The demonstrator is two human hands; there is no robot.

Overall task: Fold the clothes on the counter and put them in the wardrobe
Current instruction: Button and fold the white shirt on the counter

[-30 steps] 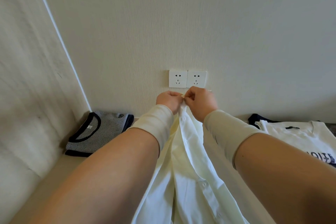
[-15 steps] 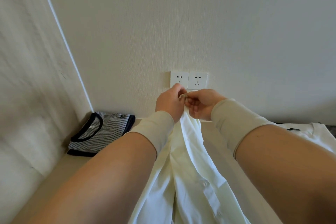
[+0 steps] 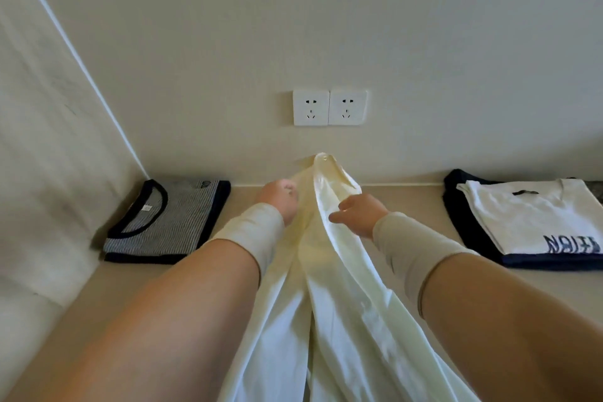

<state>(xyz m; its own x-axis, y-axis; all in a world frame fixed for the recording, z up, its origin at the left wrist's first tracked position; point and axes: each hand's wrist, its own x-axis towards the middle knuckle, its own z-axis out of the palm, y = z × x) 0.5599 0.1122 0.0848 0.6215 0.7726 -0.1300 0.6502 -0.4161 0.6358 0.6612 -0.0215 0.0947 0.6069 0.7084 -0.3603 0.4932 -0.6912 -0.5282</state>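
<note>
A cream-white button shirt (image 3: 329, 297) hangs stretched from its collar near the wall down towards me, over the beige counter (image 3: 248, 192). My left hand (image 3: 280, 202) grips the shirt's left front edge just below the collar. My right hand (image 3: 359, 214) pinches the right front placket a little lower. The collar tip (image 3: 324, 160) with a button stands above both hands. Both wrists wear beige cuffs.
A folded grey striped top with dark trim (image 3: 166, 222) lies at the counter's left corner. At the right, a folded white T-shirt with blue lettering (image 3: 535, 219) lies on a dark navy garment (image 3: 456, 206). Two wall sockets (image 3: 329, 107) sit above the shirt.
Both hands have come down from the collar top and moved apart, sliding lower along the shirt's front edges. The collar now stands free above them.
</note>
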